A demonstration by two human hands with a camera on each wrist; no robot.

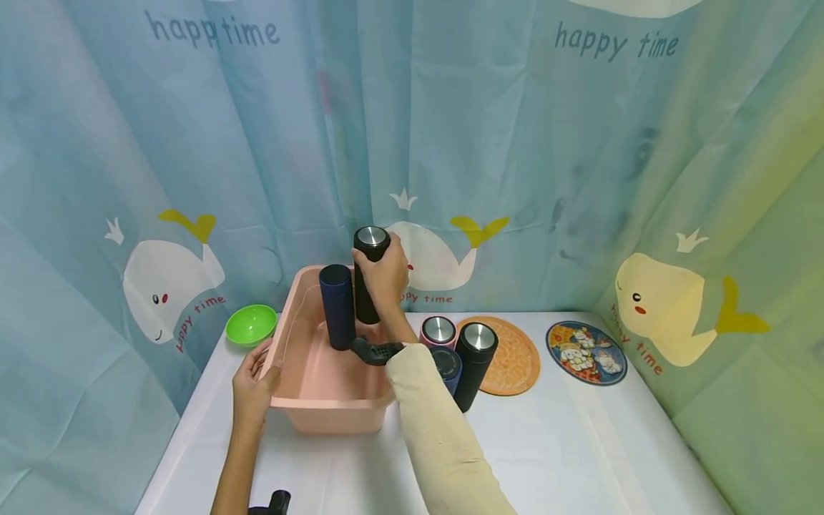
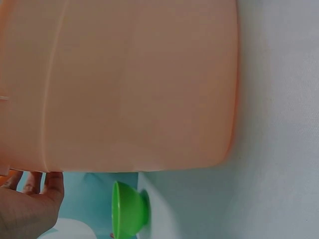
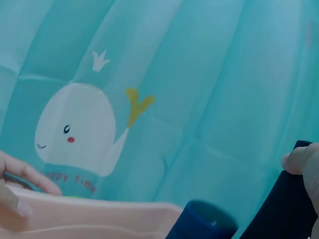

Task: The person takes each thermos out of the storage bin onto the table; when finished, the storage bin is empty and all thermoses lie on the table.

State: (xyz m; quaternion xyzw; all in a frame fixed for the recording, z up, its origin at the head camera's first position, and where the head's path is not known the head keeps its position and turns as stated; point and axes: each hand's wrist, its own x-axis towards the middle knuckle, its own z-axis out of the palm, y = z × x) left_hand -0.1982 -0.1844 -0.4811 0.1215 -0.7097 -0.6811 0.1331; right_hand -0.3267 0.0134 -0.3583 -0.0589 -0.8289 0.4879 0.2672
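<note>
My right hand [image 1: 384, 275] grips a black thermos bottle [image 1: 365, 293] with a silver-topped lid, held upright over the far right part of a pink plastic basin [image 1: 335, 418]. Inside the basin, a dark blue thermos bottle [image 1: 337, 307] stands just left of the black one. My left hand [image 1: 253, 379] holds the basin's left rim, thumb over the edge and fingers outside. In the left wrist view those fingers [image 2: 52, 186] touch the basin's outer wall [image 2: 139, 84]. The right wrist view shows the black bottle [image 3: 281, 204] under my thumb; its base is cut off there.
Right of the basin stand a pink bottle [image 1: 438, 329], a blue bottle [image 1: 447, 365] and another black bottle [image 1: 476, 365]. Behind them lies a round waffle-patterned mat [image 1: 511, 357], with a cartoon-printed round mat [image 1: 587, 354] farther right. A green bowl [image 1: 251, 325] sits at the basin's left.
</note>
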